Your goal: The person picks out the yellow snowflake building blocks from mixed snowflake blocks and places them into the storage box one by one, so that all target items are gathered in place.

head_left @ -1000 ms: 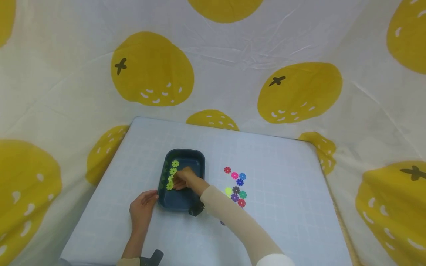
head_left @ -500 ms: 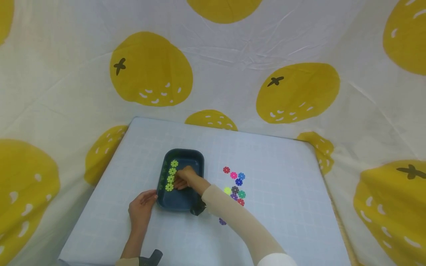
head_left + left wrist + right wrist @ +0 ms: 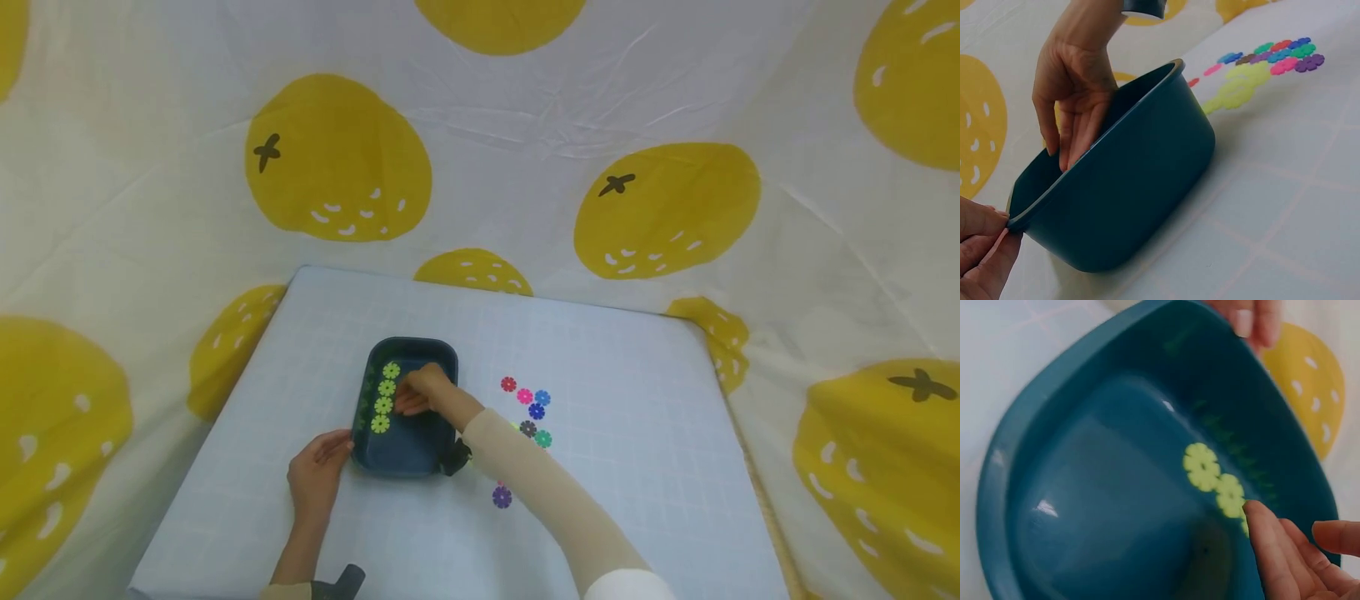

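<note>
A dark teal tub (image 3: 405,454) stands on the table, with a row of yellow-green flower-shaped discs (image 3: 383,405) along the left part of its floor. My left hand (image 3: 315,475) pinches the tub's near-left rim between thumb and fingers, seen closely in the left wrist view (image 3: 988,244). Inside the tub, my right hand (image 3: 422,390) hovers just right of the row, fingers loosely extended and holding nothing. Two of the discs (image 3: 1201,467) show whole in the right wrist view; the right fingers (image 3: 1272,556) cover part of the row.
Right of the tub lie several loose flower discs in red, pink, blue, black and green, such as a blue disc (image 3: 536,412). A purple disc (image 3: 502,497) lies nearer me. My right forearm hides part of that group. A lemon-patterned cloth (image 3: 495,108) hangs behind the table.
My right hand has drawn slightly away from the row, toward the right. The nearest yellow-green disc has shifted a little toward me. My left hand stays at the rim.
</note>
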### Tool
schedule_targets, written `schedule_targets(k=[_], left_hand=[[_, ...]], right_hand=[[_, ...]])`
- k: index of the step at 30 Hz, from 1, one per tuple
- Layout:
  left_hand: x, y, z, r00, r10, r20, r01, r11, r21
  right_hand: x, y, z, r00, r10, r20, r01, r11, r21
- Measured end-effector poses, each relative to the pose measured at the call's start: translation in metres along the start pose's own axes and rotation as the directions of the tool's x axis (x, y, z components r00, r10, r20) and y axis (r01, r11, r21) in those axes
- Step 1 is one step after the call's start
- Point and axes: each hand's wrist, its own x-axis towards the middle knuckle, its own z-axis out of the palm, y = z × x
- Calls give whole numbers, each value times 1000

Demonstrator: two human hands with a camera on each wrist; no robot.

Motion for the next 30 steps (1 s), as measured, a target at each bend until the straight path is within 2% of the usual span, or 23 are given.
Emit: schedule_targets(k=[7, 14, 19, 30], left_hand=[[0, 1, 0, 1000, 4, -3, -4, 1000, 8], [0, 3, 0, 1000, 6, -7, -5, 1000, 16], [-1, 4, 1, 1000, 5, -7, -4, 1000, 22], [0, 4, 1, 1000, -10, -8, 10, 1000, 22]], right_hand=[[-3, -16, -21, 999, -17, 46, 16, 999, 35], [-6, -29, -48, 997, -18, 76, 9, 993, 118], [-7, -34, -69, 998, -21, 61, 13, 991, 130], [-13, -35, -115, 999, -40, -27, 45, 979, 197]])
